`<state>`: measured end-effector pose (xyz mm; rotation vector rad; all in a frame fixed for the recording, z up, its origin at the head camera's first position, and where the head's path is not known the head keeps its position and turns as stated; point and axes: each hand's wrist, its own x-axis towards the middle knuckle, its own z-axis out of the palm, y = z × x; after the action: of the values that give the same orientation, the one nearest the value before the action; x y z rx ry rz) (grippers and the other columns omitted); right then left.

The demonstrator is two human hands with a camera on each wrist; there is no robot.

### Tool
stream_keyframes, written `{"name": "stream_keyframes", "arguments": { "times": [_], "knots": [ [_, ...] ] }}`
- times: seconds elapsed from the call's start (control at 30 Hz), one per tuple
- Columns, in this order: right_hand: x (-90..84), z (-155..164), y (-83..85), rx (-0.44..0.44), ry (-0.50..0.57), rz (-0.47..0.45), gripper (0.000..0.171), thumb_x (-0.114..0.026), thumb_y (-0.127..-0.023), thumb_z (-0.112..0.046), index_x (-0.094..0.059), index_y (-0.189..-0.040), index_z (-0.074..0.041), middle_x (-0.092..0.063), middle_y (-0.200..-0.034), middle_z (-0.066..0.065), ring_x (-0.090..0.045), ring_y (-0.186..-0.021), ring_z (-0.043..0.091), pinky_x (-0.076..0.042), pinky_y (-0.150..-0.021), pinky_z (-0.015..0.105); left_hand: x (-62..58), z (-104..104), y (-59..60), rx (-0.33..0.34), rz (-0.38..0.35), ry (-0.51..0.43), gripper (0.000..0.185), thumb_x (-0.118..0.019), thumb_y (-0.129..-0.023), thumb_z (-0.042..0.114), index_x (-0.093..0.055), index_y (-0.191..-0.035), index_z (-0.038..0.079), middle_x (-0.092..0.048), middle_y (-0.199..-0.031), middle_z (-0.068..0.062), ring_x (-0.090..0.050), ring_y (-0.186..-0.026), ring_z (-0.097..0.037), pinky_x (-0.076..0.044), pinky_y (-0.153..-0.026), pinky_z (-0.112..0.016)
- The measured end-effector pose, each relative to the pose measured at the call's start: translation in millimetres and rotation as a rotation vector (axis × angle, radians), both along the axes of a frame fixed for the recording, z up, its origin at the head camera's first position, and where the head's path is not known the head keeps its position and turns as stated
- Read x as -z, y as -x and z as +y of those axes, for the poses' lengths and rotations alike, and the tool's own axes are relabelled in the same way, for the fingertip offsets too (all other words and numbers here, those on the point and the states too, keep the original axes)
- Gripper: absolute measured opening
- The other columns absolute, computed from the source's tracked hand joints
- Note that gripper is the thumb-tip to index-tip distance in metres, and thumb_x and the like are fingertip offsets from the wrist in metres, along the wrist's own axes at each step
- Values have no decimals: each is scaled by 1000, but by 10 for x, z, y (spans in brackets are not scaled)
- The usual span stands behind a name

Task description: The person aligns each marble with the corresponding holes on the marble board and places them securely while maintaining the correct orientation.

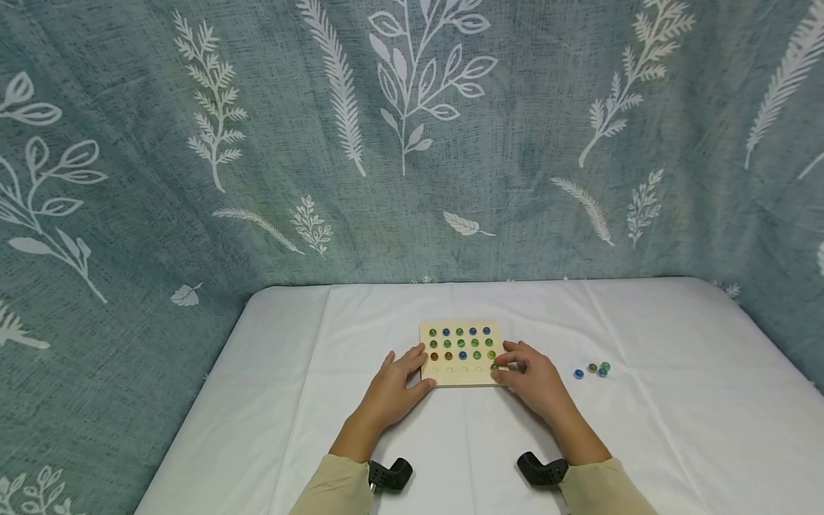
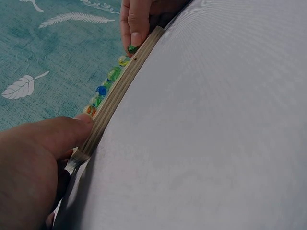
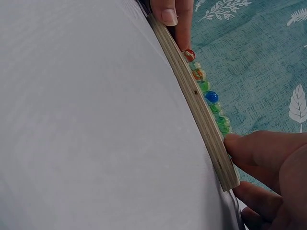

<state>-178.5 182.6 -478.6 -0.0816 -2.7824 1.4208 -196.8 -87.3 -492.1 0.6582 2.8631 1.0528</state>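
Observation:
A pale wooden board (image 1: 450, 380) with rows of round hollows lies on the white cloth. Glass marbles (image 1: 462, 355), green, blue and amber, fill its three back rows; hollows in the front row show bare. My left hand (image 1: 394, 390) holds the board's left side, the thumb at the near corner and the fingers along the edge. At the right end of the front row, my right hand (image 1: 533, 375) pinches a green marble (image 2: 133, 49) between thumb and fingertip. In the right wrist view its thumb covers that spot.
Several loose marbles (image 1: 578, 373), blue, green and brownish, lie on the cloth to the right of my right hand. White cloth covers the table (image 1: 309, 429). Behind it hangs a teal curtain (image 1: 399, 229) with white leaf prints.

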Motion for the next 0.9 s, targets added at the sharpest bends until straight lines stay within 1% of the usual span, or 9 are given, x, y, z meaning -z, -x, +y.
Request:
{"name": "stream_keyframes", "arguments": {
  "times": [0.57,0.73,0.9],
  "knots": [
    [-12,22,-14,-11,-8,3,26,-76,-85,-21,-74,-107,-7,-46,-150,15,-25,-148,38,-23,-120,59,-13,21,-2,0,13,2,60,-66,-93,38,-51,-144,10,-40,-156,4,-37,-144,-14,-13,-127,-43],
    [-48,87,-8,-21,41,-35,32,-76,-86,-24,-72,-113,-8,-46,-152,12,-26,-148,37,-22,-121,58,-12,27,-2,-4,-1,2,60,-65,-94,38,-50,-145,11,-40,-156,5,-37,-144,-14,-12,-127,-43],
    [-140,211,2,20,69,-48,35,-74,-88,-25,-71,-118,-8,-47,-151,9,-30,-147,34,-26,-119,57,-14,26,-3,-4,-9,-3,60,-65,-94,38,-50,-145,12,-39,-156,5,-37,-144,-14,-12,-127,-42]
  ]
}}
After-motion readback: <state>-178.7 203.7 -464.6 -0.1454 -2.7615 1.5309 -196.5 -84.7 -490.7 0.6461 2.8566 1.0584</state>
